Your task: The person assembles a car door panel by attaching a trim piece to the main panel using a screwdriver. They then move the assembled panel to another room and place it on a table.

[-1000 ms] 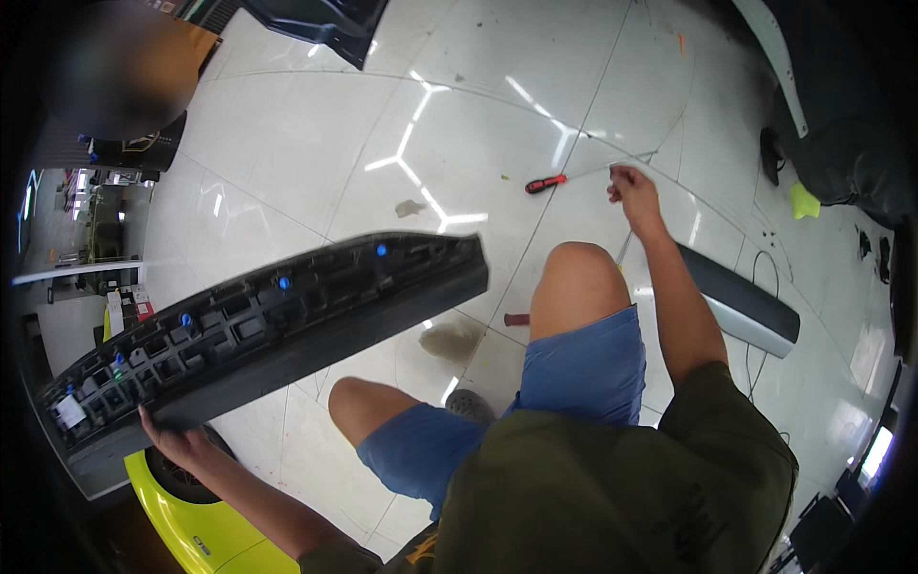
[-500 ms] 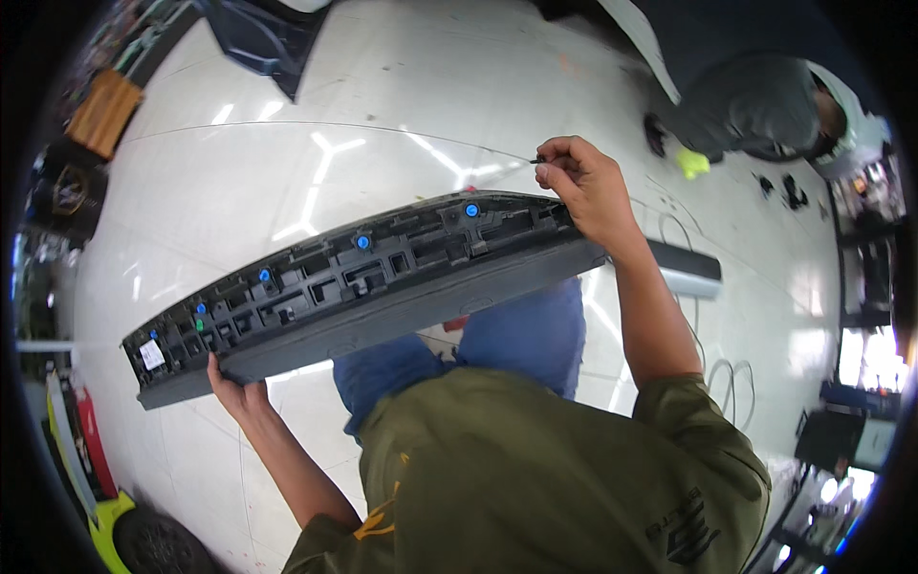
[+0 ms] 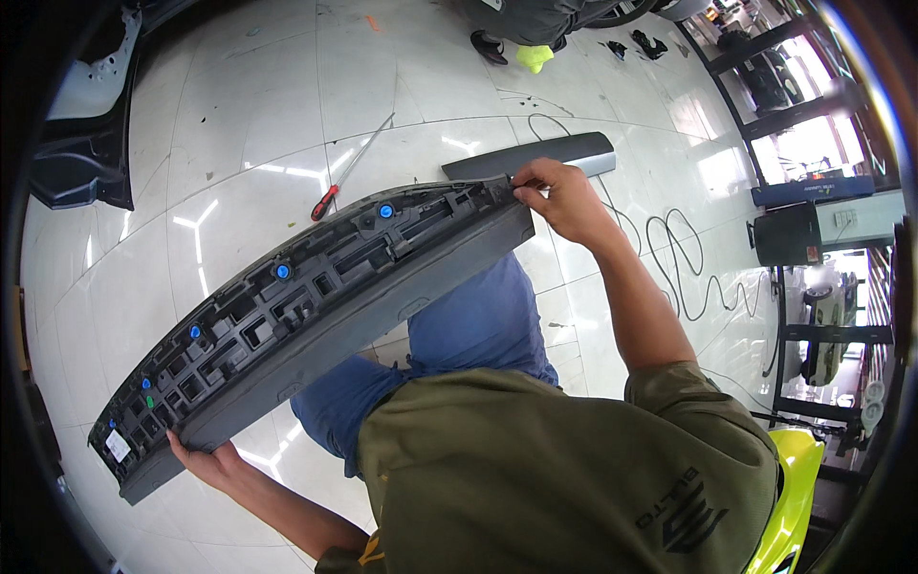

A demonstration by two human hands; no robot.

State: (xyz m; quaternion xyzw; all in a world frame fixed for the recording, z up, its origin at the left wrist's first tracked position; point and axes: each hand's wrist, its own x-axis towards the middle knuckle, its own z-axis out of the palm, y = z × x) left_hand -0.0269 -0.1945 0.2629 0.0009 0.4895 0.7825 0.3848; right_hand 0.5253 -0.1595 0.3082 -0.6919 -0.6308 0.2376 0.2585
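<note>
The long black panel (image 3: 335, 320) is slanting from the lower left of the frame to right of centre, its curved upper edge facing a broad stretch of tiled floor (image 3: 110, 311), its straight lower edge passing over the blue shorts (image 3: 478, 320). Just beyond the curved edge, left of centre, a red-handled tool (image 3: 325, 203) with a long shaft is lying on the tiles; a second panel (image 3: 531, 157) is taking up room behind the right end, and a dark cable (image 3: 700, 251) is looping at right. The pale floor is reflecting lights. A dark door-like part (image 3: 86, 163) is showing at upper left, a co-worker in dark clothing (image 3: 540, 21) is occupying the top, and yellow-green bodywork (image 3: 789, 497) is curving into the lower right.

The left hand (image 3: 215, 462) is gripping the panel's lower edge near its lower left end, one digit reaching toward the ribbed face with its blue clips (image 3: 283, 272). The right hand (image 3: 559, 196) is pinching, grip closed, at the opposite tip; whether on the rim or a small piece, one cannot tell.
</note>
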